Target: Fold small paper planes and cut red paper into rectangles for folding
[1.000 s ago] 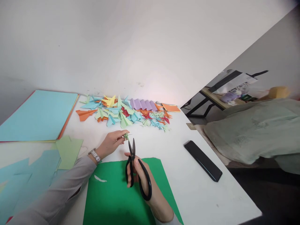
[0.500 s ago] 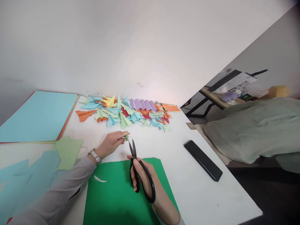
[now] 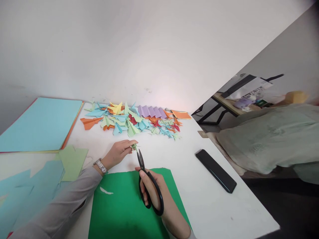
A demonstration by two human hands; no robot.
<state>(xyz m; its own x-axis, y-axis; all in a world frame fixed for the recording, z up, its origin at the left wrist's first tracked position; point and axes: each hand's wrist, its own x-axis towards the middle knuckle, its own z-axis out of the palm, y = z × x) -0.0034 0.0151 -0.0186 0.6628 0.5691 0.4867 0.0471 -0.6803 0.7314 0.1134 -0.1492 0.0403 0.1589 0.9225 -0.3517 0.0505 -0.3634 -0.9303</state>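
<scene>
Between its fingertips, my left hand [image 3: 120,152] pinches a small light-green folded paper piece [image 3: 134,146] with thin cut strips sticking out. Its exact shape is too small to make out. My right hand [image 3: 152,184] grips black-handled scissors [image 3: 141,162], with fingers through the loops. The blades point up and away, parted slightly, and their tips are close under the green paper. Both hands are above the white table, the right one over a green sheet [image 3: 119,205] with a torn white patch.
Folded paper shapes [image 3: 132,121] in many colours lie along the wall. Coloured sheets [image 3: 45,122] are stacked at left, with loose blue paper [image 3: 22,196] and green paper [image 3: 72,162] nearer. A black case [image 3: 216,171] rests at right. Beyond the table edge is a person in green clothing [image 3: 271,139].
The scissors have shifted slightly left and down, and their blades and handles have drawn a little closer together. My left hand stays in place with the green paper.
</scene>
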